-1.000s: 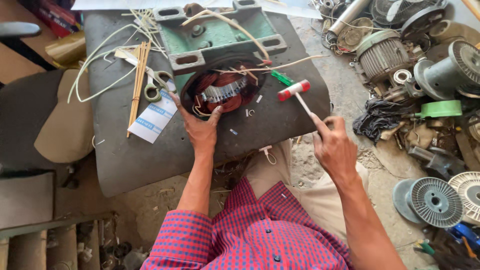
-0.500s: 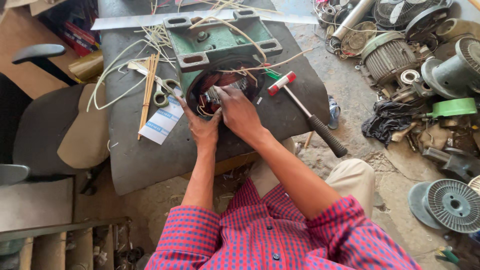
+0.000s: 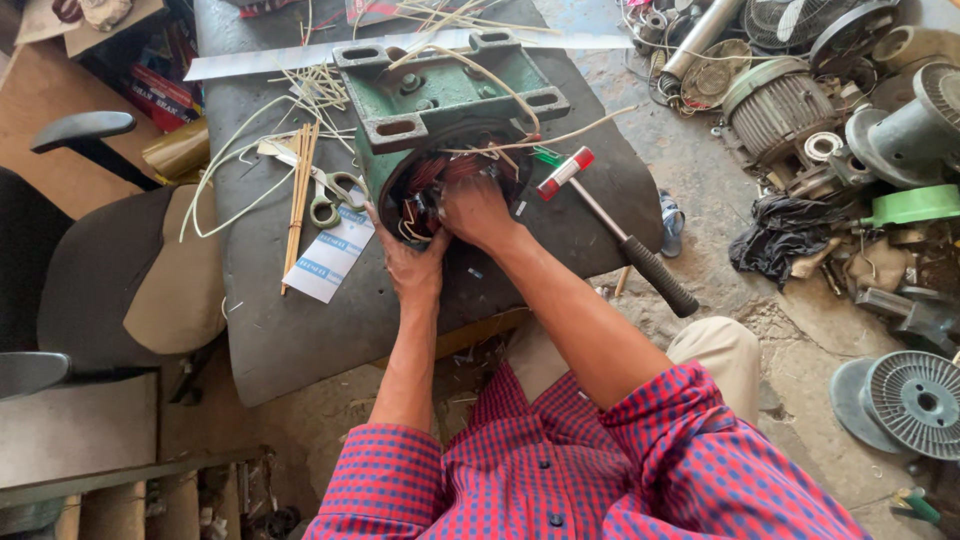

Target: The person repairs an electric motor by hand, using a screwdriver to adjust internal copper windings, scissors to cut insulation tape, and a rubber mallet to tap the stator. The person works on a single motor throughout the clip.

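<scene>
The motor housing [image 3: 452,100] is green-painted metal, chipped and dull, with glossy copper wire [image 3: 432,178] inside. Beside the housing, a mallet [image 3: 610,228] has a shiny metal shaft and matt black rubber grip.

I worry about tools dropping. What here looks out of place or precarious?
The mallet lies with its black handle past the edge of the dark work surface, beside the green motor housing. It could tip off.

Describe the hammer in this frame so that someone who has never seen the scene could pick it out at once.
Start at the green motor housing on the dark work mat, where the left hand and right hand work at its opening. Just right of the right hand lies the hammer, slanting toward the mat's right edge. Its red-and-white head, thin metal shaft and black grip set it apart from the scissors and sticks left of the housing.
</scene>
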